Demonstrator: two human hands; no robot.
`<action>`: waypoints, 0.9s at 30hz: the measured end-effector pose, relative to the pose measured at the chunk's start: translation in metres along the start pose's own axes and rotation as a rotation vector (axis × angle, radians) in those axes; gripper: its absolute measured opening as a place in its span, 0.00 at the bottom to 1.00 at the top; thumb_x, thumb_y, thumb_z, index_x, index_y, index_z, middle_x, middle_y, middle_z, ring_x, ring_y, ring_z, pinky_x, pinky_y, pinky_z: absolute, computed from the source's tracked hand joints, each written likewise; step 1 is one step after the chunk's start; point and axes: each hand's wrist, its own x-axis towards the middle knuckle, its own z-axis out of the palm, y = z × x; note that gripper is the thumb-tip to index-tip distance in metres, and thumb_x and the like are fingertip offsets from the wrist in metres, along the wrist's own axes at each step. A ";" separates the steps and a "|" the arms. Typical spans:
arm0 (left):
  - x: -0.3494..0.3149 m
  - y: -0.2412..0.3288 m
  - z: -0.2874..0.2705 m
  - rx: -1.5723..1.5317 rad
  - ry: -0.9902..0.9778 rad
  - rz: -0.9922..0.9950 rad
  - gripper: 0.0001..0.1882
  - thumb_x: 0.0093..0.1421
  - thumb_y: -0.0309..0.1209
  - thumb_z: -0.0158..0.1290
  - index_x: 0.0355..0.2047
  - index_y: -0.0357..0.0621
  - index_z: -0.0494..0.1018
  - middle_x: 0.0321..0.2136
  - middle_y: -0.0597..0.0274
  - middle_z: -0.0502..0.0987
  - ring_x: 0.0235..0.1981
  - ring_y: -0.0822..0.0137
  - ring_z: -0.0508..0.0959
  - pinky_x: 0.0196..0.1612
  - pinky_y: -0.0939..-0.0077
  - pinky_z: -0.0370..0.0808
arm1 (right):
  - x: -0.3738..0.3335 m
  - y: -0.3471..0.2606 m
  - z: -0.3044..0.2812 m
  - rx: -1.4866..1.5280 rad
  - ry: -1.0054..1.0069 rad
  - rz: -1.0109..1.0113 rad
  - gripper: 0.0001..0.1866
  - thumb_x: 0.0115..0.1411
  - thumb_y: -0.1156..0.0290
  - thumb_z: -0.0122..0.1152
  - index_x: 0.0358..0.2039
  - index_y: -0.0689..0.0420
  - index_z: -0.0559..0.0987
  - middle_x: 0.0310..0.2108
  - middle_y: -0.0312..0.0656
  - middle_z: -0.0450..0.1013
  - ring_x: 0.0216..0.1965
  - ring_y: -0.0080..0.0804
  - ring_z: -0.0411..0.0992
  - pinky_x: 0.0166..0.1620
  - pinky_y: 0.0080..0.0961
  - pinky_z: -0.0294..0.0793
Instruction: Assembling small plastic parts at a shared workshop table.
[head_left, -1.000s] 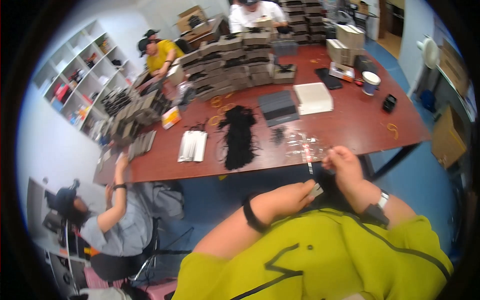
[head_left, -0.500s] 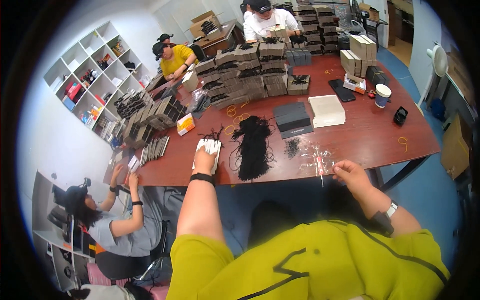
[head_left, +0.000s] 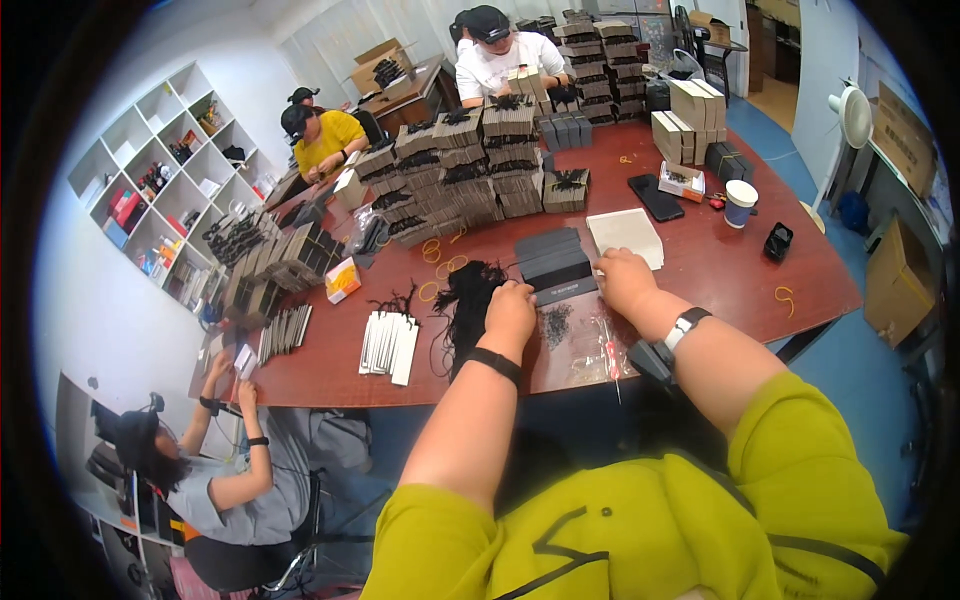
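Note:
A stack of dark grey card pieces (head_left: 553, 262) lies on the table in front of me. My left hand (head_left: 511, 315) has its fingers curled at the stack's near left corner, just right of a bundle of black cords (head_left: 466, 310). My right hand (head_left: 628, 282) grips at the near right corner, beside a stack of cream-white cards (head_left: 628, 232). Whether the fingers hold one piece or several is hidden. Below the stack lie a heap of small black bits (head_left: 558, 325) and a red-and-white thin tool (head_left: 612, 357) on clear plastic. White strips with black cords (head_left: 388, 347) rest at the left.
Tall piles of corded grey bundles (head_left: 460, 165) stand across the table. A paper cup (head_left: 740, 204), a phone (head_left: 656, 197), a black object (head_left: 778, 241) and yellow rubber bands (head_left: 785, 300) are at the right. Co-workers sit at the left (head_left: 240, 480) and far side (head_left: 500, 60).
My left hand has let go of the white strips, which now lie on the table, and moved right to the dark stack. My right hand has moved left and forward to it.

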 end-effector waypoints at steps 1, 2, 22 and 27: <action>0.004 0.000 0.005 0.001 0.004 0.002 0.08 0.53 0.31 0.54 0.32 0.44 0.77 0.36 0.53 0.74 0.42 0.53 0.72 0.45 0.64 0.71 | 0.003 0.004 -0.003 -0.160 -0.039 0.068 0.10 0.50 0.67 0.60 0.34 0.53 0.79 0.37 0.39 0.72 0.45 0.37 0.68 0.47 0.33 0.67; 0.008 0.004 0.006 0.076 -0.134 -0.031 0.09 0.54 0.32 0.53 0.34 0.44 0.77 0.37 0.54 0.74 0.43 0.54 0.71 0.46 0.64 0.70 | 0.006 0.007 -0.005 -0.317 -0.078 0.146 0.11 0.49 0.67 0.61 0.35 0.51 0.79 0.39 0.38 0.71 0.48 0.36 0.66 0.49 0.32 0.65; -0.043 0.057 -0.053 -0.749 -0.061 -0.422 0.05 0.55 0.24 0.54 0.33 0.35 0.74 0.25 0.63 0.76 0.25 0.75 0.74 0.30 0.81 0.71 | -0.040 0.006 -0.048 0.632 0.033 -0.082 0.07 0.50 0.73 0.63 0.31 0.57 0.79 0.26 0.45 0.73 0.29 0.40 0.72 0.34 0.29 0.71; -0.093 0.089 -0.077 -1.197 -0.255 -0.447 0.06 0.56 0.22 0.54 0.34 0.35 0.73 0.27 0.63 0.76 0.27 0.73 0.74 0.32 0.81 0.72 | -0.090 -0.040 -0.083 0.608 -0.097 -0.197 0.05 0.49 0.75 0.62 0.29 0.58 0.80 0.27 0.42 0.72 0.31 0.39 0.71 0.35 0.28 0.71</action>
